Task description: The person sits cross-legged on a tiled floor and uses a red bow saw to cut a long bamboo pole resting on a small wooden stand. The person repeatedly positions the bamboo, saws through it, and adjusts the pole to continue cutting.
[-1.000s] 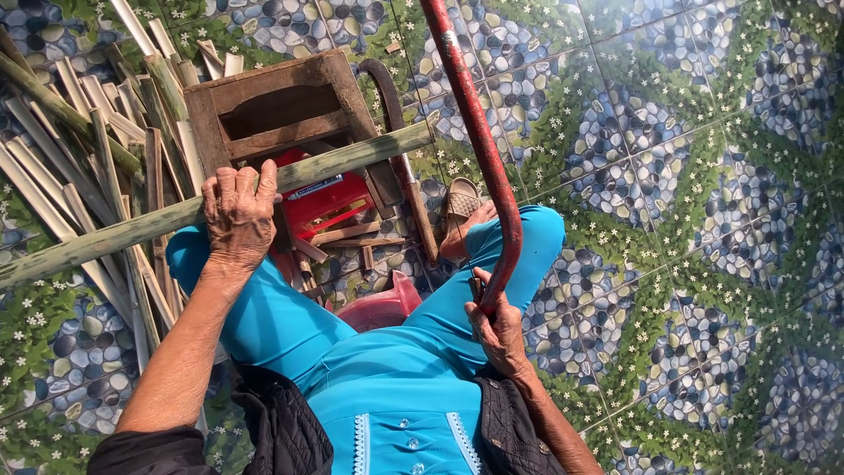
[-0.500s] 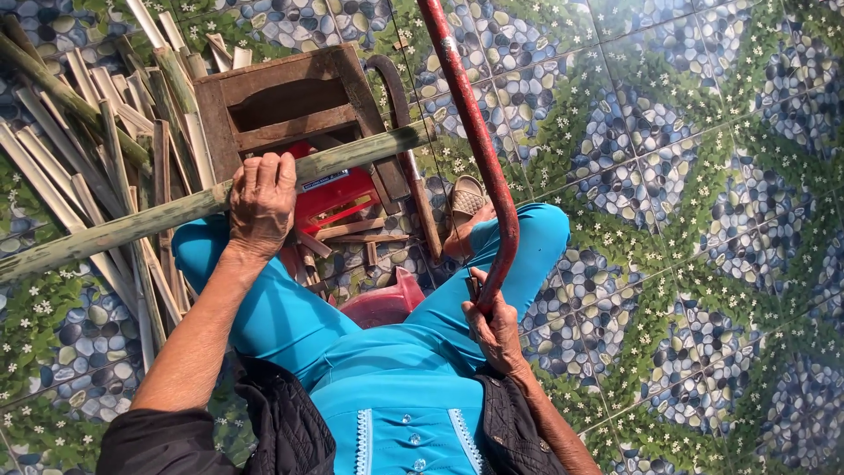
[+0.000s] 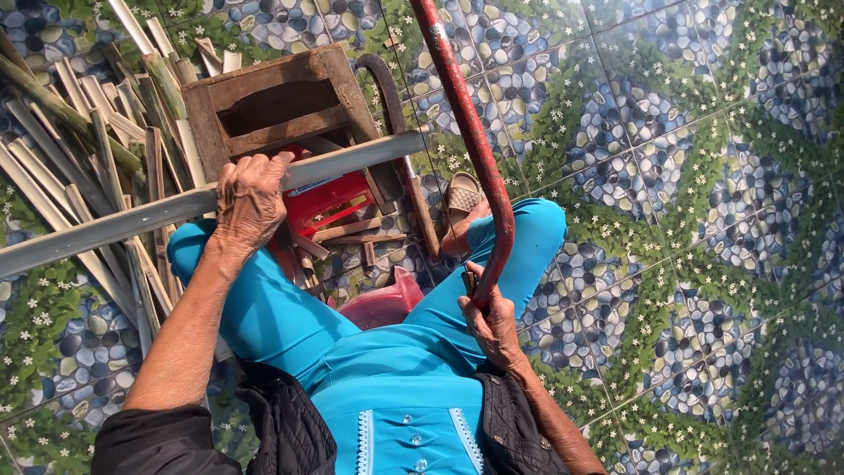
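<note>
- Pebble-and-flower patterned tile floor (image 3: 703, 176) fills the view.
- Split bamboo strips (image 3: 79, 149) piled at ten o'clock beside a wooden stool (image 3: 272, 105).
- Left hand (image 3: 251, 200) clamped around a long bamboo pole (image 3: 132, 220) running nine to twelve o'clock.
- Right hand (image 3: 492, 321) closed on a red curved metal bar (image 3: 470, 132), centre.

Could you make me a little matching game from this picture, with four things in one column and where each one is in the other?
Things:
1. long grey-green bamboo pole
2. curved red metal bar
3. brown wooden stool
4. beige woven sandal

Places:
A. on the person's foot, on the tiled floor
B. gripped by the right hand
C. under the left hand, lying across the knees
D. standing beyond the pole, beside the split bamboo strips

Pairs: 1-C, 2-B, 3-D, 4-A
</note>
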